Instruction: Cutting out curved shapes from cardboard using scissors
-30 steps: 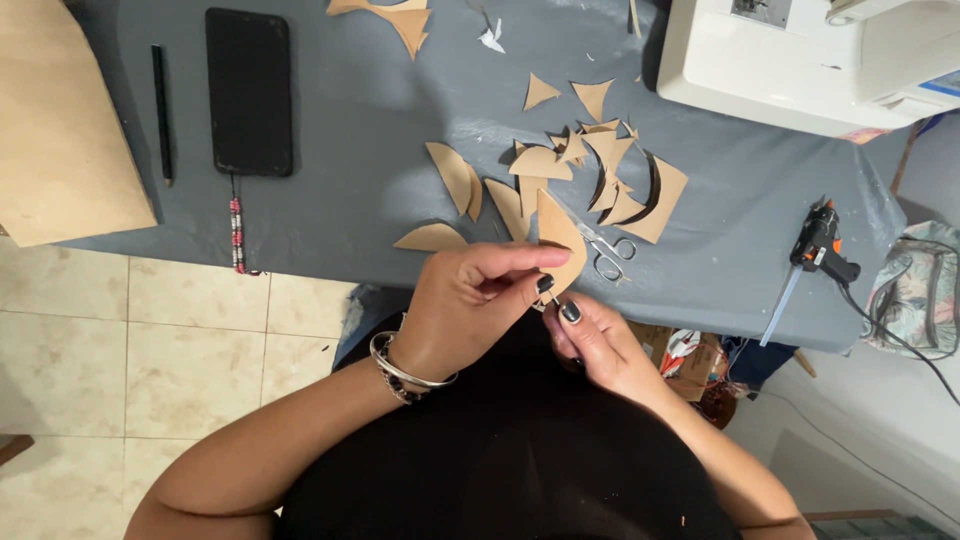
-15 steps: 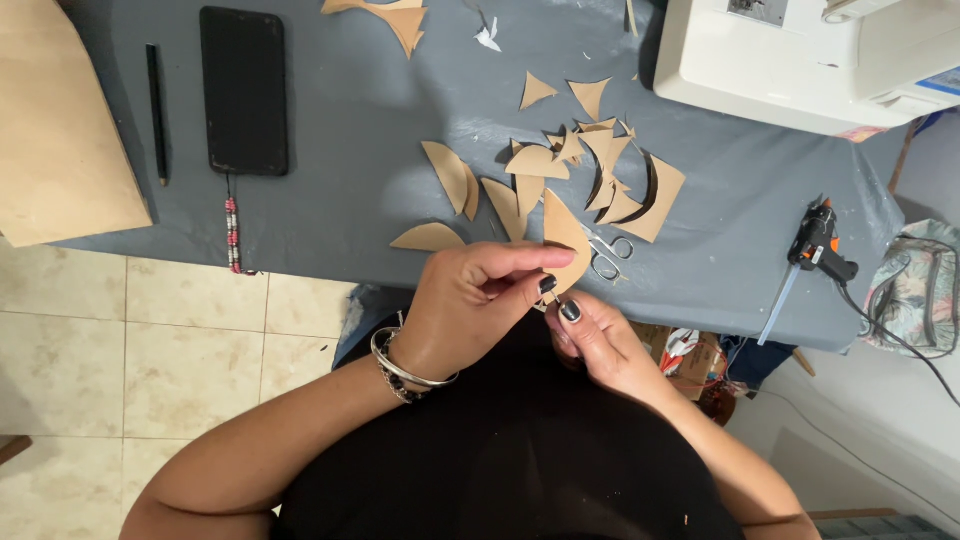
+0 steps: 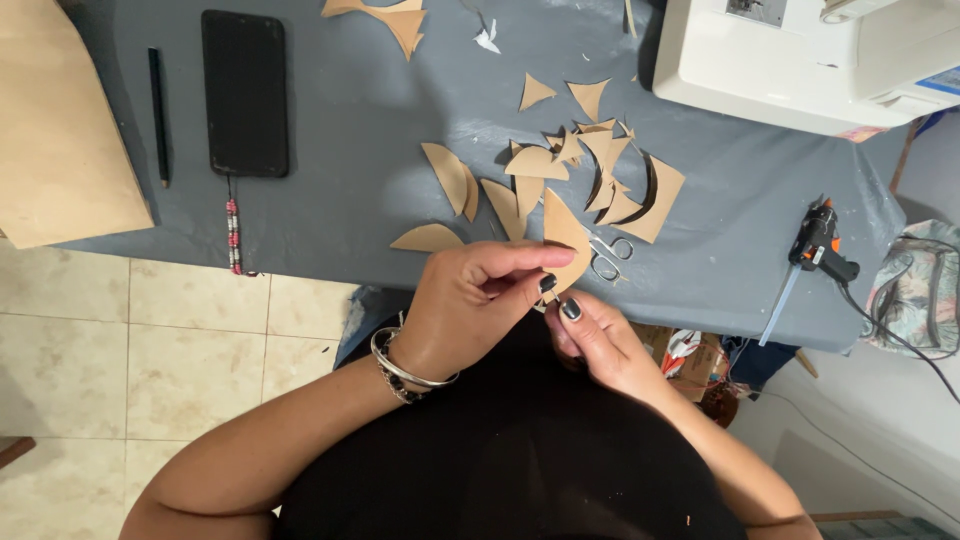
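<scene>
1. Working at the near edge of my grey-covered table (image 3: pixel 380 120), I keep both hands just in front of my body so the piece sits right under my eyes.
2. A white sewing machine (image 3: pixel 800 60) stands at the far right corner, and a brown paper sheet (image 3: pixel 60 130) lies at the left edge, both well apart from my hands.
3. A black phone (image 3: pixel 245 95) and a dark pencil (image 3: pixel 157 115) lie side by side at the far left, out of the cutting area.
4. Brown paper scraps (image 3: pixel 590 170), curved and pointed, lie scattered mid-table just beyond my hands.
5. My left hand (image 3: pixel 470 305), bracelets at the wrist, is closed on a pointed paper piece (image 3: pixel 565 235), holding it upright by its lower edge.
6. My right hand (image 3: pixel 595 335) pinches the same piece from below, fingertips meeting the left thumb.
7. A black glue gun (image 3: pixel 820 240) rests at the right edge; small scissors (image 3: pixel 605 255) lie just behind the held piece, within easy reach.
</scene>
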